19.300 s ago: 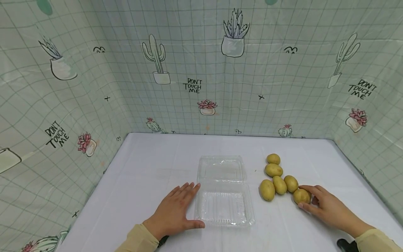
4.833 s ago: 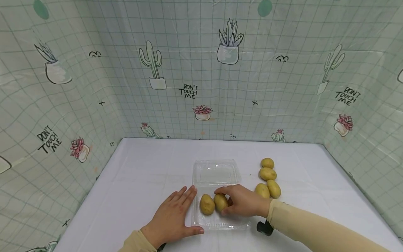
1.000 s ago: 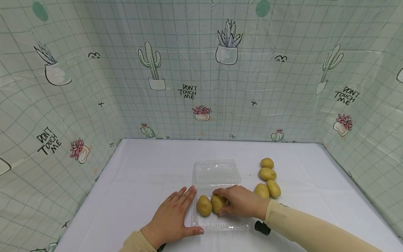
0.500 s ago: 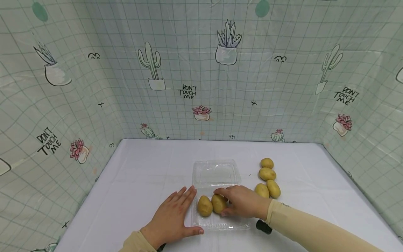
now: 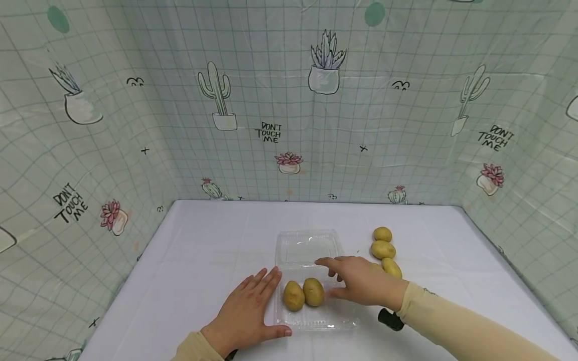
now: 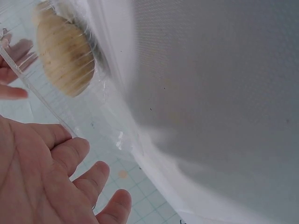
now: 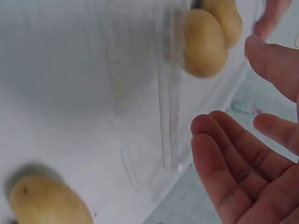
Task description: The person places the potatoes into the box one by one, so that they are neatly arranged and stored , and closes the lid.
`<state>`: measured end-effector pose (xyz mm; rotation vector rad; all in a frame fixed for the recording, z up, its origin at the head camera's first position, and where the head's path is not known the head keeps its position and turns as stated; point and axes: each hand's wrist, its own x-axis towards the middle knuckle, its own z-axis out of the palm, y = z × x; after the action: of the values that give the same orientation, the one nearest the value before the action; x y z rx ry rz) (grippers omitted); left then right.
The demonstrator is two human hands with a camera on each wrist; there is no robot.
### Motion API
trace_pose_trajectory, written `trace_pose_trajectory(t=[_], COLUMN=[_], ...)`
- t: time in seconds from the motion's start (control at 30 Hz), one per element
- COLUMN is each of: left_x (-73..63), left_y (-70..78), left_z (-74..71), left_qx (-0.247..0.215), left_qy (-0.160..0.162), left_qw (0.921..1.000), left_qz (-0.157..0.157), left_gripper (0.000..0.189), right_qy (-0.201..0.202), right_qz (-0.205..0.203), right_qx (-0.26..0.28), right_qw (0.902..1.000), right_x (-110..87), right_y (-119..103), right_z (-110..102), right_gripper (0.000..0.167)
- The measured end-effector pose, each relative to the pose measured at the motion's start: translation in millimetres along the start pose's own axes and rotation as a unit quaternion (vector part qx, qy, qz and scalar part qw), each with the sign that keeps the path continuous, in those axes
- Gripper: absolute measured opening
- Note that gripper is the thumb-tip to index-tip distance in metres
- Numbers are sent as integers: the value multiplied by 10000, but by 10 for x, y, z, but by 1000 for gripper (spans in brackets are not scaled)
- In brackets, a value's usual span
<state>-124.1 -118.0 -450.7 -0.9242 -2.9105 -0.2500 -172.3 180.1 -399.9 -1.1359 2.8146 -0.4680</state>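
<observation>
A clear plastic clamshell container [image 5: 320, 319] lies on the table with its lid [image 5: 309, 245] folded back. Two yellow potatoes [image 5: 294, 296] sit side by side in the left half of its base. My left hand [image 5: 247, 313] lies flat along the container's left edge, fingers straight and thumb at the front corner. Just right of the second potato [image 5: 313, 292], my right hand [image 5: 366, 281] hovers over the base with thumb and fingers spread. Nothing is between those fingers in the right wrist view, where a potato [image 7: 204, 44] shows beyond the fingertips.
Several loose potatoes [image 5: 383, 249] stand in a line on the table right of the container; my right hand partly covers the nearest. The white tabletop [image 5: 217, 240] is walled at the back and sides by a grid-patterned cloth [image 5: 271, 75]. A black strap piece [image 5: 391, 319] shows under the right wrist.
My right hand has let go of the second potato and drawn back up and right, its fingers spreading. Earlier, both potatoes went into the container from the group on the right. The left hand stays put.
</observation>
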Motion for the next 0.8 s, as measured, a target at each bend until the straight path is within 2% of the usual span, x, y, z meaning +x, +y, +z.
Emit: trace_pose_trajectory(t=[0.27, 0.4, 0.63, 0.8], left_x=[0, -2, -7, -4], left_y=[-13, -21, -21, -22], left_z=[18, 22, 27, 34], left_qx=[2, 48, 0, 37], left_qy=[-63, -67, -157, -143], left_qw=[10000, 10000, 9999, 9999], left_qz=[-17, -4, 6, 41], left_gripper=[111, 111, 111, 111], right_qy=[241, 389, 539, 645], right_qz=[551, 694, 721, 955], right_qx=[101, 210, 300, 279], right_qw=[9981, 9966, 9955, 9929], right_x=[-257, -409, -658, -818], right_y=[218, 331, 519, 690], right_z=[-289, -376, -461, -460], right_gripper=[65, 64, 60, 61])
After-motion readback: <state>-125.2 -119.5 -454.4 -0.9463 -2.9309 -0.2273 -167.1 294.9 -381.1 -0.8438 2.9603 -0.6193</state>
